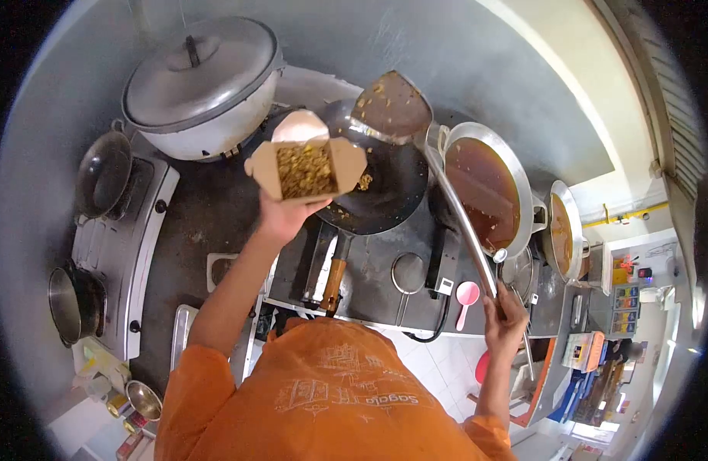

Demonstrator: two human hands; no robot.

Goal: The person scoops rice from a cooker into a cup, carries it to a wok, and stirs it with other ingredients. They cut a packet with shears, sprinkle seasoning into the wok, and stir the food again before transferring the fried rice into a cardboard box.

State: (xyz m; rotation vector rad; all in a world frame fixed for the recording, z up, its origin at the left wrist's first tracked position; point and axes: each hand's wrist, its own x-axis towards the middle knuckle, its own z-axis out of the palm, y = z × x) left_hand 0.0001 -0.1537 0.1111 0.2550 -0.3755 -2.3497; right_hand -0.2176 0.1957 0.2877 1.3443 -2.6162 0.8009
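Note:
My left hand [283,218] holds an open paper takeout box [346,165] from beneath, its flaps spread outward. Fried rice, or something similarly brown and grainy, fills the box [306,170]. My right hand [506,318] grips the long metal handle of a wok spatula [392,107]. Its broad blade is raised to the upper right of the box, with bits of food stuck to it. Below both is a dark wok [388,196], partly hidden by the box, with a small clump of food [364,181] in it. The wok's wooden handle [335,280] points toward me.
A large lidded pot [204,77] stands at the back left. Two wide pans of brown liquid, a nearer one [481,188] and a farther one [563,230], are at right. A strainer [408,273] and pink spoon [467,296] lie near the front edge. A gas stove [143,246] stands left.

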